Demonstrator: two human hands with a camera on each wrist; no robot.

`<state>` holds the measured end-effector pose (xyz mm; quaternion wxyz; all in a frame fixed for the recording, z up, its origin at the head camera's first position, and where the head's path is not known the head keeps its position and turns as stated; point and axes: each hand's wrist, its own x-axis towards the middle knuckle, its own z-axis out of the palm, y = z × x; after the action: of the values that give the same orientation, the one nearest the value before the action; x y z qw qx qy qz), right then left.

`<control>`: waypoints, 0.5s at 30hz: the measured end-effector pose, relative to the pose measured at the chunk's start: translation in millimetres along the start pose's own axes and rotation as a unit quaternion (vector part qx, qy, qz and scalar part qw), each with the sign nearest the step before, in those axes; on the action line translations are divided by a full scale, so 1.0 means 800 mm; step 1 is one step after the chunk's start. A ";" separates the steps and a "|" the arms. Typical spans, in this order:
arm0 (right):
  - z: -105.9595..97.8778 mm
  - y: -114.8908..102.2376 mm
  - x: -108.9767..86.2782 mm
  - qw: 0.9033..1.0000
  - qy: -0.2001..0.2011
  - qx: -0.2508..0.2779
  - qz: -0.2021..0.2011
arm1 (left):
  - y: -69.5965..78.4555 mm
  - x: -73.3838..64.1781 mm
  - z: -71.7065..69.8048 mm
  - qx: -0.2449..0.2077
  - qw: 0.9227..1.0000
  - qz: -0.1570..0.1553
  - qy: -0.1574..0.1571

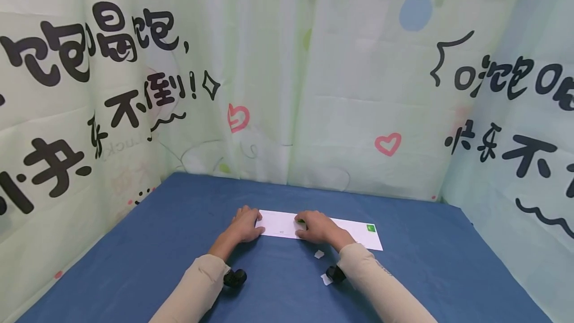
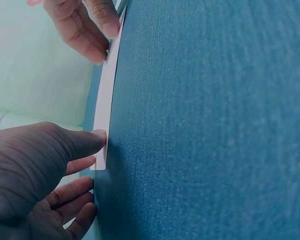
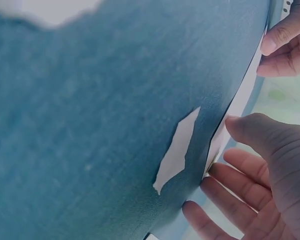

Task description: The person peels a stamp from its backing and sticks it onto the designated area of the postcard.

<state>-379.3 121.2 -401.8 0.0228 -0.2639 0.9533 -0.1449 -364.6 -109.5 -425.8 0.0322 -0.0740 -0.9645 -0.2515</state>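
A long white strip of paper [image 1: 278, 223] lies across the blue table, with a small green patch [image 1: 370, 228] at its right end. My left hand [image 1: 245, 226] is at the strip's left end. In the left wrist view the left thumb [image 2: 92, 142] rests on the paper, while the other fingers extend past its end. Over the middle of the strip, my right hand [image 1: 316, 227] touches the paper with thumb and fingertips. Another bit of green shows under its fingers, mostly hidden. Its lower fingers spread loosely in the right wrist view.
Two torn white scraps lie nearer me: one scrap [image 1: 319, 254] below the right hand, another scrap [image 1: 327, 279] beside the black wrist camera [image 1: 335, 274]. The blue tabletop [image 1: 157, 243] meets printed curtains [image 1: 269, 113] behind and on both sides.
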 end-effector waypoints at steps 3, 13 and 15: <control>-0.001 -0.001 -0.001 1.000 0.005 -0.001 -0.006 | -0.001 0.001 0.001 0.004 1.000 0.000 0.003; 0.002 0.001 -0.004 0.999 0.009 0.002 -0.031 | 0.002 -0.001 -0.002 0.003 1.000 -0.002 -0.001; 0.002 0.001 -0.005 0.999 0.012 0.000 -0.038 | 0.003 -0.001 -0.002 0.002 1.000 -0.004 -0.002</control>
<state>-376.2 123.7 -403.9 0.0060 -0.2979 0.9429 -0.1487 -363.2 -108.6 -423.4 0.0295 -0.0705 -0.9655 -0.2490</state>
